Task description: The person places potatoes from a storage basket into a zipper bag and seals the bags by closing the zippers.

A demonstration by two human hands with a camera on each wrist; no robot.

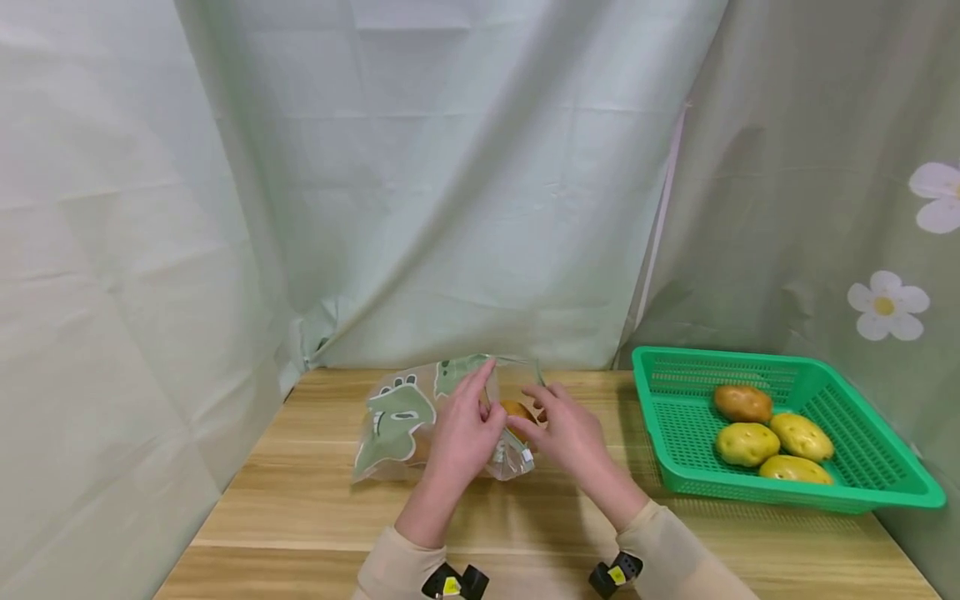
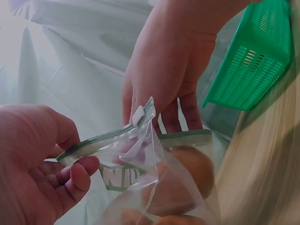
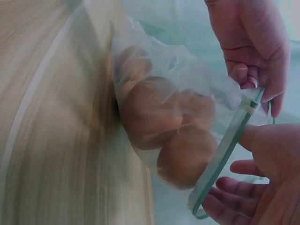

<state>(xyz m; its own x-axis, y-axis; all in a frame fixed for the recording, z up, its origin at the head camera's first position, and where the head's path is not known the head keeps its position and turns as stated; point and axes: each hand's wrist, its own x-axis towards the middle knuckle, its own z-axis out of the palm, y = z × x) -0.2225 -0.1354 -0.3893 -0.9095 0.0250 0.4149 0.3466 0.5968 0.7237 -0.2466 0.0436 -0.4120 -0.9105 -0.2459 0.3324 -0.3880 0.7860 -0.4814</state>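
A clear zip bag [image 1: 393, 425] printed with green cartoon figures lies on the table, its mouth toward the right. Through its film show several brown potatoes [image 3: 152, 112]. My left hand [image 1: 461, 433] pinches one edge of the mouth between thumb and fingers. At the opening is my right hand [image 1: 570, 429], its fingers loosely bent and spread around the green zip strip [image 3: 227, 150], with no potato in its grasp. The thumb lies right at the strip in the right wrist view. A white slider [image 2: 139, 116] sits near one end of the zip.
On the right of the wooden table [image 1: 300, 517] stands a green plastic basket [image 1: 795, 498]. It holds a brown potato [image 1: 742, 403] and several yellow potatoes [image 1: 747, 444]. Pale curtains [image 1: 465, 208] hang behind the table and along both sides.
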